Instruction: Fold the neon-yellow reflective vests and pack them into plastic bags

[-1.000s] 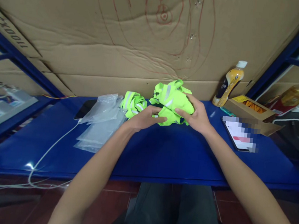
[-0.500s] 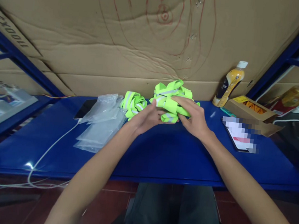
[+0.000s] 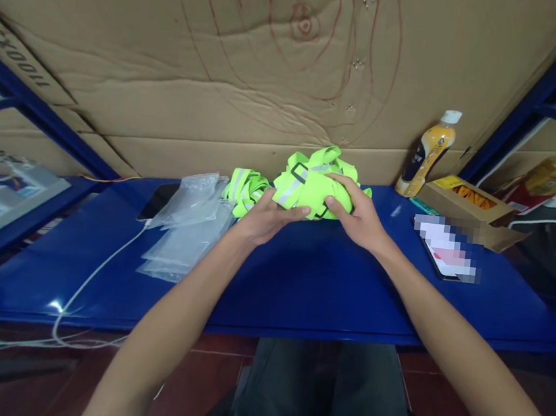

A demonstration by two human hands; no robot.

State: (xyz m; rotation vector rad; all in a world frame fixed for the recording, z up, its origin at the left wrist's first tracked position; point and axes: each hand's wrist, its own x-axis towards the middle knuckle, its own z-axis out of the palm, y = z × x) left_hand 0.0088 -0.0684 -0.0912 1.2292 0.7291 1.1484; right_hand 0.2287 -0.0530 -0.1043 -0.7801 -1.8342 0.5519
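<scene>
Between my two hands is a folded neon-green reflective strap (image 3: 307, 190) with silver-grey stripes and black buckles. My left hand (image 3: 267, 219) grips its left end, thumb laid along the front. The right hand (image 3: 360, 218) is closed around the other end, thumb on the front face and fingers over the top. Behind the held strap lies a loose heap of the same green webbing (image 3: 332, 156), partly covered by it. A smaller coiled green strap (image 3: 245, 188) rests on the blue table (image 3: 310, 284) just left of my left hand.
Clear plastic bags (image 3: 179, 244) lie left, over part of a dark phone (image 3: 158, 201) with a white cable. To the right stand a yellow drink bottle (image 3: 427, 154), an opened carton (image 3: 467, 205) and a lit phone (image 3: 445, 249). A cardboard wall (image 3: 120, 99) rises behind.
The strap bundle has been turned in my hands, so a black buckle now shows on its upper left. My left hand has shifted slightly left; my right thumb has moved up onto the front.
</scene>
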